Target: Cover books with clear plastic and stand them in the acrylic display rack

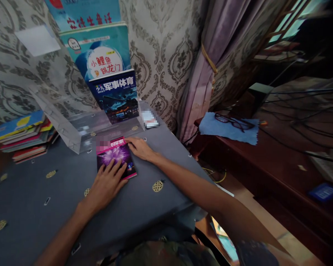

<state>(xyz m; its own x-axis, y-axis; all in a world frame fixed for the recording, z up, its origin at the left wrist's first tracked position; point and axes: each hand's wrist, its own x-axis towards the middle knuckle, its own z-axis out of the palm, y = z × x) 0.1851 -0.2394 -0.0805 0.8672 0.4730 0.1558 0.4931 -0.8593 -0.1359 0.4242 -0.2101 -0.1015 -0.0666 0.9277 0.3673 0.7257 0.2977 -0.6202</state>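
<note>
A small book point(111, 150) with a pink and purple cover lies flat on the grey tablecloth. My left hand point(108, 181) rests on its lower part, fingers spread over the cover and holding nothing. At the book's upper right corner, my right hand point(140, 147) has its fingertips closed on the edge. Just beyond, a clear acrylic rack point(72, 138) holds upright books in stepped rows. In front stands a dark blue book point(119, 99), behind it a teal one point(100, 48), and at the back a blue one point(83, 11).
Stacked books point(24, 135) sit at the table's left. A pixelated item point(150, 119) is at the rack's right end. A tied curtain point(198, 70) hangs beside a dark red desk point(266, 162), which carries a blue cloth point(209, 127), glasses point(233, 122) and black cables point(302, 129).
</note>
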